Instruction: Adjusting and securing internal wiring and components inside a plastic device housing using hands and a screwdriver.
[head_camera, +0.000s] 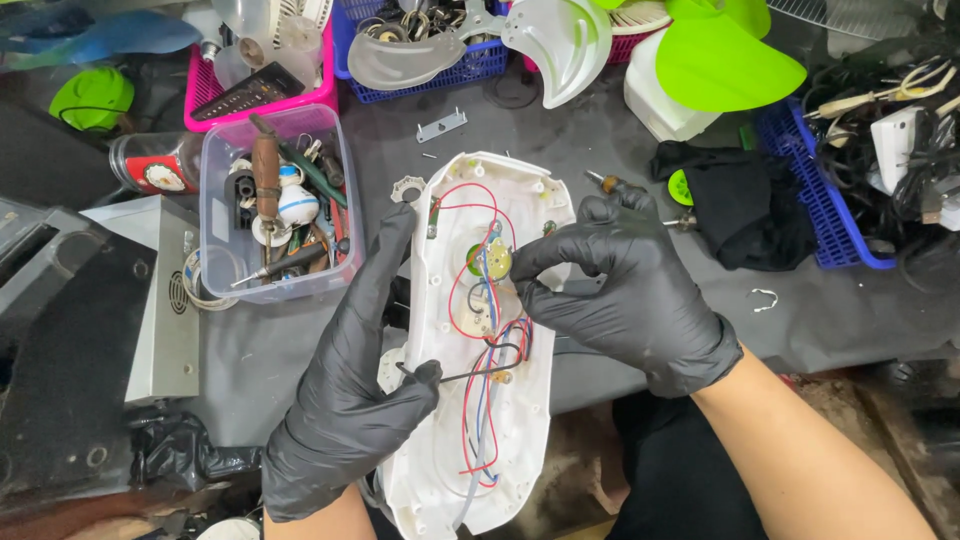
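White plastic housing (455, 440), opened and lying lengthwise at the bench edge, shows red, blue and black wires (487, 400) round a small motor (490, 262). Left hand (350, 400), black-gloved, cups the housing's left rim, thumb and fingers pinched shut on a thin black wire lead (470, 372); right hand (625, 290) has fingertips closed together just beside the motor. Judged mid-wiring inside the shell; any further move calls for fine pinch work, with care not to snag neighbouring wires.

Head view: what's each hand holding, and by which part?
The left hand supports the white plastic housing along its left edge and pinches a thin black tool at its near end. The right hand pinches wiring beside the small motor.
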